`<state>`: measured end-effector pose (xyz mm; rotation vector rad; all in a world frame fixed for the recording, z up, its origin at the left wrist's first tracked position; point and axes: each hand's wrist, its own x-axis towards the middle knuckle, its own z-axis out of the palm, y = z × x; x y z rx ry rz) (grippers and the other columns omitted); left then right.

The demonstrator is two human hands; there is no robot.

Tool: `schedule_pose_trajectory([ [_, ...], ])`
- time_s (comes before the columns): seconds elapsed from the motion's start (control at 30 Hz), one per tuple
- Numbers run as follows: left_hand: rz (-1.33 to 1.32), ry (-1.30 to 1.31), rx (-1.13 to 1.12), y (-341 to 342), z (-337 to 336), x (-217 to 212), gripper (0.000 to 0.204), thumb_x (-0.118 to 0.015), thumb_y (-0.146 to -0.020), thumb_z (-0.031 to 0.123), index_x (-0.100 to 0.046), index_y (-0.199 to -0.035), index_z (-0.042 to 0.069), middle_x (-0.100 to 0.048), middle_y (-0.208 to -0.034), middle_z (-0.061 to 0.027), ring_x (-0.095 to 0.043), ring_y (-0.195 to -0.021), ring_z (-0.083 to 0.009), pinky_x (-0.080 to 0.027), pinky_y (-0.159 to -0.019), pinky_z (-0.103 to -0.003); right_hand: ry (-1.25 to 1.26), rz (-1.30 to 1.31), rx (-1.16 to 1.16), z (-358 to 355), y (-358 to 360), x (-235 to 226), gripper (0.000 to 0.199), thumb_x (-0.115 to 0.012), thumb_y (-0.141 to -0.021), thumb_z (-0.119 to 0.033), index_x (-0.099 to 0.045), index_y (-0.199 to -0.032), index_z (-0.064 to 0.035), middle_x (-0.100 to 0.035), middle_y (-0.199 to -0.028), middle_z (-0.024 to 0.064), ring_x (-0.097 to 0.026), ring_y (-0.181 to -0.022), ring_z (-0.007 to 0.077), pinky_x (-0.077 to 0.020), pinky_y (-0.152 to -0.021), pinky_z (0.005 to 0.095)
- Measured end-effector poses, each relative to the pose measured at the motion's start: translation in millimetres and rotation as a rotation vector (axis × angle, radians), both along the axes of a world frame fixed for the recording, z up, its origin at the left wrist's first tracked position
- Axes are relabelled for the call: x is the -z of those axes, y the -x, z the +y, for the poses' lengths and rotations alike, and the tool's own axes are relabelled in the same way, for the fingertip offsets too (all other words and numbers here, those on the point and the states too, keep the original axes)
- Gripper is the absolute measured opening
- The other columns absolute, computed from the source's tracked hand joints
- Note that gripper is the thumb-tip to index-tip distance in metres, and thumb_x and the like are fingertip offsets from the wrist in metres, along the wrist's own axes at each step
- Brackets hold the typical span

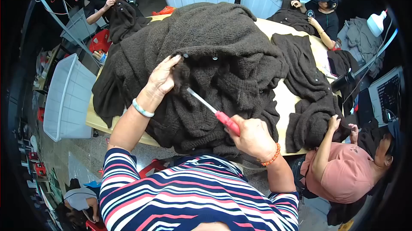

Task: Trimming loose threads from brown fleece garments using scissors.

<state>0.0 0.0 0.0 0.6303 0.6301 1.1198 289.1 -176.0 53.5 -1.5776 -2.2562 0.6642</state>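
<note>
A heap of dark brown knit garments (206,29) lies in front of me, one with round buttons (215,58) along its edge. My left hand (162,75) pinches the buttoned edge, its thumb and fingers closed on the knit cardigan. A loose dark tuft hangs beside those fingers, and its details are blurred. In my closed right hand (256,138) is a red-handled tool (227,122) with a slim, straight metal shaft. The shaft points up and left, its tip close to the fabric below my left hand. I cannot tell whether the tip touches the knit or what kind of tip it is.
Under the heap is a pale wooden table (281,121). More brown knitwear (300,66) lies on its right side. Co-workers handle garments at the far left, far right and near right. Plastic tubs (66,98) stand around the table; lamps (376,23) hang at both sides.
</note>
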Motion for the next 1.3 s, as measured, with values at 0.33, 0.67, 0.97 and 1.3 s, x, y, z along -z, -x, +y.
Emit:
schedule_pose_trajectory([
  [0.33, 1.013, -0.749, -0.234, -0.8, -33.0, -20.0, 0.038, -0.065, -0.088, 0.011, -0.06, -0.124, 0.003, -0.063, -0.111, -0.0107, -0.056, -0.11, -0.0251, -0.042, -0.098, -0.036, 0.017, 0.146, 0.007, -8.3, -12.0, 1.8, 0.012, -0.066, -0.082, -0.014, -0.06, -0.091, -0.0075, -0.062, -0.068, 0.017, -0.063, -0.067, 0.0372, -0.0495, -0.063, 0.045],
  [0.67, 1.608, -1.29, -0.364, 33.6, -47.9, 0.0, 0.042, -0.068, -0.068, -0.004, -0.064, -0.109, 0.004, -0.06, -0.099, -0.0121, -0.058, -0.097, -0.0303, -0.048, -0.086, -0.036, -0.074, 0.115, -0.036, -8.5, 1.7, 8.4, 0.011, -0.064, -0.083, -0.013, -0.059, -0.09, -0.0074, -0.06, -0.066, 0.0161, -0.063, -0.066, 0.036, -0.0497, -0.061, 0.0446],
  [0.97, 0.621, -0.361, -0.016, 20.2, -51.3, -27.2, 0.015, -0.07, -0.083, -0.003, -0.067, -0.098, 0.002, -0.065, -0.083, -0.0014, -0.055, -0.065, -0.0063, -0.045, -0.056, -0.021, -0.009, 0.001, -0.091, -2.2, 7.4, 6.8, 0.015, -0.064, -0.085, -0.022, -0.059, -0.091, -0.0088, -0.061, -0.064, 0.016, -0.063, -0.061, 0.0372, -0.0494, -0.059, 0.0474],
  [1.3, 0.455, -0.738, 0.034, -15.4, -19.5, -231.7, 0.035, -0.058, -0.095, 0.019, -0.059, -0.123, -0.003, -0.066, -0.104, -0.0122, -0.064, -0.093, -0.0203, -0.054, -0.075, -0.028, -0.192, 0.297, 0.251, 43.4, -44.8, 31.3, 0.014, -0.062, -0.085, -0.013, -0.061, -0.098, -0.0091, -0.063, -0.081, 0.0183, -0.063, -0.078, 0.0402, -0.0499, -0.069, 0.0453],
])
